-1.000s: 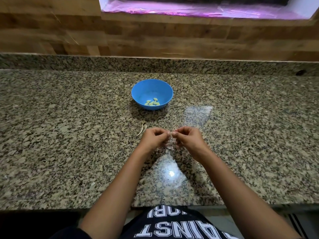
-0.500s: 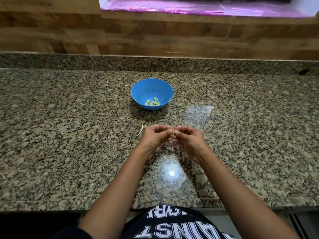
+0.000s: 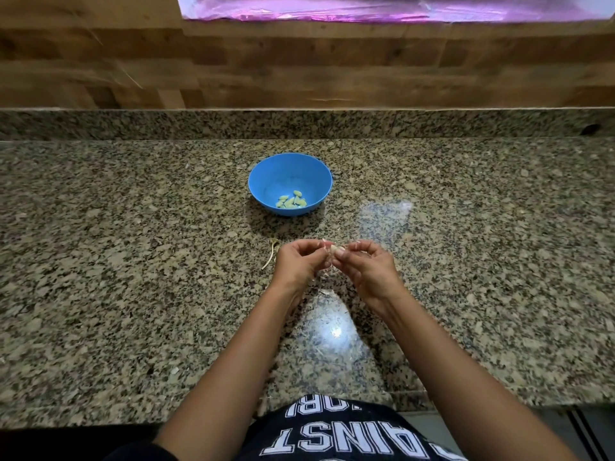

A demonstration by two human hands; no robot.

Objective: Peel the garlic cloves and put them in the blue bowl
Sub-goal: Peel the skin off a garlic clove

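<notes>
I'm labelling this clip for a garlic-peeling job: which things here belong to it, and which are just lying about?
Belongs to the job:
garlic clove, pinched between left hand and right hand; blue bowl; peeled cloves in it.

Lying about:
dry stalk scrap on the granite counter; pink sheet above the wooden wall.

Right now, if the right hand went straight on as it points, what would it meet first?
Probably the garlic clove, pinched between right hand and left hand; the blue bowl lies beyond.
</notes>
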